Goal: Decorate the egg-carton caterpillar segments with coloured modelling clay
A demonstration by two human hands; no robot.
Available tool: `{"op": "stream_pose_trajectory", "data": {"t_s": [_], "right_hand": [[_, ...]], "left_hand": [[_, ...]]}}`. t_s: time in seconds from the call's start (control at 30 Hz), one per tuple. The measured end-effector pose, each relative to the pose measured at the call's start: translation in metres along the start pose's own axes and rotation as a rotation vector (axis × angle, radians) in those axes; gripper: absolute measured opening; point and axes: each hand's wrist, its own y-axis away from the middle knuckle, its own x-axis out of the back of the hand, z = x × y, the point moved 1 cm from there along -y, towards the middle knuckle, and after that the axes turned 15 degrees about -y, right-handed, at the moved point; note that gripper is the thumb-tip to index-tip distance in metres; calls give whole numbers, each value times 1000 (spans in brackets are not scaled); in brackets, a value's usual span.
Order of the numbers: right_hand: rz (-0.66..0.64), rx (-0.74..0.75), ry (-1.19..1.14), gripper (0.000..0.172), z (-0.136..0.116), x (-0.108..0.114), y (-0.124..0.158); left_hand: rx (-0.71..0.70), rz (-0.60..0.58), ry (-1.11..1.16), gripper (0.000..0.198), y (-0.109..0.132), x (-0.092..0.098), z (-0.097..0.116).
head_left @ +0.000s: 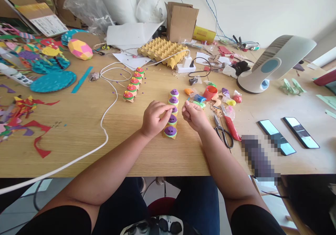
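A strip of egg-carton cups runs away from me on the table, topped with purple clay mounds that carry small dark eyes and a curved mouth. Over its left side my left hand is closed in a pinch, thumb and forefinger at the middle purple mound. Whatever the pinch holds is too small to make out. My right hand is closed just right of the strip, thumb against the curled fingers; anything inside is hidden. Farther left stands a second carton strip with red, green and yellow clay and thin sticks.
Scissors, a red-handled cutter, clay packets and a red cup lie right. Two phones and a fan are beyond. A white cable crosses the left; an egg tray stands behind.
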Motion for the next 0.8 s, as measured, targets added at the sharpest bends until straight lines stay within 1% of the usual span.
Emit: {"op": "stream_pose_trajectory", "data": {"t_s": [0.23,0.4,0.53,0.7,0.8], "right_hand": [[-2,13,-33,40,2,3,-1],[28,5,-72,37,0,4,-2],[30,8,-131,30,-2,6,-4],[2,9,-225,30,-2,10,-5],[7,2,-228,30,-1,10,-4]], "left_hand": [[-39,37,20,17,-2,1,1],[-31,30,8,18,-1,1,-1],[-16,22,-6,18,0,0,-1],[-26,32,-4,18,-1,1,0],[-27,38,1,18,-1,1,0]]}}
